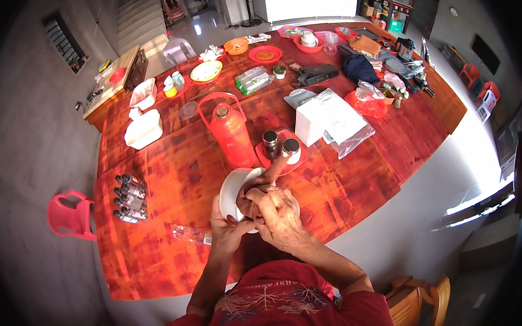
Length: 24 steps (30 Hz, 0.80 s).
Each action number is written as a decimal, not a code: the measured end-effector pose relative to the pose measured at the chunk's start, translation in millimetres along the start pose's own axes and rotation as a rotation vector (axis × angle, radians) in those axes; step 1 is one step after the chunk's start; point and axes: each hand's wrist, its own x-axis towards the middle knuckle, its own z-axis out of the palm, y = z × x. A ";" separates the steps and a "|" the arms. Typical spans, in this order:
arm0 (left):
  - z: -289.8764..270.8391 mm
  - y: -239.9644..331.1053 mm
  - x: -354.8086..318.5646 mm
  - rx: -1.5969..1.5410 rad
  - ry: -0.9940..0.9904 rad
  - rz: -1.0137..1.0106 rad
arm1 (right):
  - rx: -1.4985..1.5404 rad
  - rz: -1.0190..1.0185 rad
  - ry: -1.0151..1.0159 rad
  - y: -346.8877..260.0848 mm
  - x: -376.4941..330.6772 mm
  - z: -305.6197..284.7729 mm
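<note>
A white bowl (pixel 233 188) is tilted up on edge above the red wooden table (pixel 173 176), just in front of me. My left hand (pixel 226 231) grips its lower rim from below. My right hand (pixel 276 213) is closed over a brownish lump inside the bowl, with a pale spoon-like handle (pixel 275 169) sticking up from between the fingers. What exactly the lump is cannot be told.
A red thermos jug (pixel 230 132) stands just beyond the bowl, beside a red tray with two dark jars (pixel 282 146). Several small bottles (pixel 130 199) lie at the left, a crumpled clear wrapper (pixel 191 234) near my left wrist. A white box (pixel 327 116), bowls and bags crowd the far side.
</note>
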 end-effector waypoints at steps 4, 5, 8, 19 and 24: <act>-17.1 -2.9 0.3 -0.015 -0.025 0.069 | 0.337 0.035 -0.190 5.2 6.0 -3.2; -21.5 -3.5 2.7 -0.070 -0.027 0.056 | 0.699 0.222 -0.262 3.5 1.7 1.0; -30.1 -10.2 3.3 -0.227 0.101 -0.077 | 0.571 -0.038 -0.136 -5.5 -2.8 8.7; -8.4 -1.0 4.6 -0.228 0.165 0.160 | -0.180 0.165 0.014 7.5 -3.0 26.2; -12.5 -7.1 9.4 -0.177 0.232 0.142 | -0.010 0.040 -0.024 -0.7 -19.6 34.7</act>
